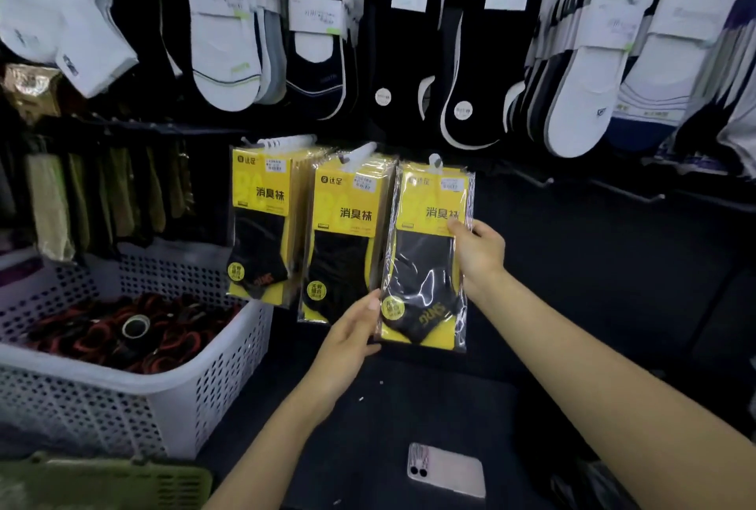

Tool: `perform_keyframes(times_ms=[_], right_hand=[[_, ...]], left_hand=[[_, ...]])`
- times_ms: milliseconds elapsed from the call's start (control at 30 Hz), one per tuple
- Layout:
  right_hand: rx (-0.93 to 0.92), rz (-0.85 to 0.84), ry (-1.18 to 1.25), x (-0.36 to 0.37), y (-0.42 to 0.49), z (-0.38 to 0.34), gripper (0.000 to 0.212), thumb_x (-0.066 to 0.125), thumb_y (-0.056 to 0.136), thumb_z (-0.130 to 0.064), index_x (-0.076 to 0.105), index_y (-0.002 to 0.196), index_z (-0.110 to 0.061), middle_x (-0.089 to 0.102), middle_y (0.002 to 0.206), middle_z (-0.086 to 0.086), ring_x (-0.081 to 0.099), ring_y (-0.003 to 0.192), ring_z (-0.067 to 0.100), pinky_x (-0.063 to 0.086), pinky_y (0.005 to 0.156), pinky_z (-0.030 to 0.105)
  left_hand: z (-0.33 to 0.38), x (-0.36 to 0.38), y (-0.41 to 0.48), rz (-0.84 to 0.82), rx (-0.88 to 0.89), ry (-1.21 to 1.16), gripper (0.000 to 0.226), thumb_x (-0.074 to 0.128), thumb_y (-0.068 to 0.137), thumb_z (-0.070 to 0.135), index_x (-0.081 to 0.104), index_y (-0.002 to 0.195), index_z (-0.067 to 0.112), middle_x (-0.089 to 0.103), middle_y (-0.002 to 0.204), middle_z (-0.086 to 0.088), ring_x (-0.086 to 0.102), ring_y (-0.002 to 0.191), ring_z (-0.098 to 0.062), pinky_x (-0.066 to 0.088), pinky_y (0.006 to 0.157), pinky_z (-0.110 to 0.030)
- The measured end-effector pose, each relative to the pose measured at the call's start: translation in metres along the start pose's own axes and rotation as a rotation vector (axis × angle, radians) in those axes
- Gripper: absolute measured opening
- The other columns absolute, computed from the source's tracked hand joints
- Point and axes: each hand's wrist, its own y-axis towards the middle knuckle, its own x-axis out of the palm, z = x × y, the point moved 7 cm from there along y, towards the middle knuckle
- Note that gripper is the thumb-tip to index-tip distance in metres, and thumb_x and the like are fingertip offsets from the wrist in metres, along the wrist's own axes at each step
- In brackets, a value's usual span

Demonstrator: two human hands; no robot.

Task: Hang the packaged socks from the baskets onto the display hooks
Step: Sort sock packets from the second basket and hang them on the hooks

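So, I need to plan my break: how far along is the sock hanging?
Two stacks of yellow packs already hang on hooks. The left hand and right hand hold a third pack at hook height; whether it is seated is unclear. Bare hooks wait on its right.

Head-worn view, forward and downward

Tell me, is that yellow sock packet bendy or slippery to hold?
Probably bendy: the yellow sock packet is a thin clear sleeve with rippled edges. Its glossy film may be slippery; the left hand and right hand both pinch it. Likely light, just socks inside.
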Motion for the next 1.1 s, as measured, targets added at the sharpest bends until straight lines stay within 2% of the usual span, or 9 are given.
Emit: perform_keyframes(times_ms=[67,100,133,167,400,600,800,967,1100], right_hand=[[0.016,0.015,-0.015,0.002,0.006,0.004,0.027,0.061,0.092,-0.016,0.060,0.101,0.009,0.066,0.107,0.023,0.062,0.105,0.035,0.046,0.099,0.040],[0.025,0.007,-0.024,0.003,0.009,0.007,0.024,0.062,0.092,-0.018,0.061,0.096,0.006,0.066,0.103,0.018,0.048,0.123,0.031,0.048,0.096,0.035],[0.038,-0.009,-0.036,0.004,0.013,0.010,0.021,0.062,0.092,-0.020,0.061,0.093,0.000,0.065,0.099,0.013,0.042,0.088,0.010,0.048,0.093,0.032],[0.051,-0.019,-0.048,0.004,0.015,0.013,0.020,0.063,0.092,-0.023,0.063,0.097,-0.003,0.064,0.101,0.009,0.059,0.097,0.021,0.049,0.093,0.032],[0.065,-0.041,-0.122,-0.052,-0.005,0.047,0.036,0.064,0.091,-0.028,0.057,0.121,-0.012,0.060,0.114,0.000,0.056,0.107,0.014,0.046,0.095,0.027],[0.153,-0.285,-0.314,-0.114,-0.091,0.132,0.025,0.065,0.090,-0.016,0.059,0.113,-0.010,0.063,0.109,0.005,0.059,0.101,0.015,0.048,0.092,0.031],[0.311,-0.500,-0.619,-0.177,-0.162,0.243,0.023,0.070,0.085,-0.015,0.061,0.106,-0.011,0.063,0.116,0.010,0.060,0.093,0.014,0.046,0.072,0.013],[0.402,-0.563,-0.832,-0.217,-0.182,0.295,0.043,0.074,0.082,-0.025,0.056,0.118,-0.011,0.058,0.123,0.006,0.055,0.099,0.014,0.043,0.082,0.022],[0.496,-0.549,-0.809,-0.219,-0.201,0.313,0.065,0.079,0.077,-0.029,0.042,0.127,-0.010,0.053,0.116,0.005,0.052,0.104,0.017,0.041,0.081,0.024]], left_hand=[[-0.011,0.000,0.004,0.011,-0.034,-0.002,0.037,0.034,0.096,0.045,0.046,0.131,0.039,0.056,0.118,0.018,0.053,0.110,0.002,0.046,0.097,-0.024],[-0.015,-0.001,0.005,0.017,-0.048,0.003,0.038,0.034,0.098,0.042,0.046,0.134,0.036,0.055,0.125,0.015,0.052,0.113,0.001,0.043,0.100,-0.026],[-0.018,-0.001,0.006,0.025,-0.059,0.008,0.039,0.035,0.099,0.040,0.045,0.137,0.032,0.053,0.130,0.013,0.051,0.117,-0.002,0.041,0.102,-0.028],[-0.022,-0.002,0.006,0.035,-0.071,0.013,0.040,0.035,0.100,0.038,0.044,0.138,0.029,0.051,0.134,0.012,0.050,0.120,-0.004,0.040,0.103,-0.028],[-0.035,0.000,-0.006,0.021,-0.091,0.114,0.041,0.040,0.097,0.040,0.047,0.135,0.026,0.049,0.134,0.014,0.043,0.128,-0.006,0.033,0.111,-0.030],[-0.081,0.027,-0.048,-0.152,-0.193,0.350,0.045,0.045,0.096,0.042,0.045,0.138,0.025,0.050,0.126,0.017,0.044,0.105,0.009,0.034,0.072,0.004],[-0.167,0.067,-0.113,-0.408,-0.430,0.564,0.060,0.045,0.095,0.046,0.032,0.145,0.015,0.040,0.147,0.001,0.043,0.128,-0.011,0.033,0.098,-0.017],[-0.235,0.065,-0.168,-0.490,-0.558,0.661,0.062,0.049,0.092,0.050,0.033,0.144,0.020,0.037,0.149,0.002,0.042,0.131,-0.015,0.037,0.106,-0.026],[-0.272,0.054,-0.207,-0.470,-0.665,0.689,0.086,0.064,0.083,0.051,0.020,0.148,0.016,0.025,0.151,-0.004,0.042,0.131,-0.019,0.038,0.107,-0.031]])
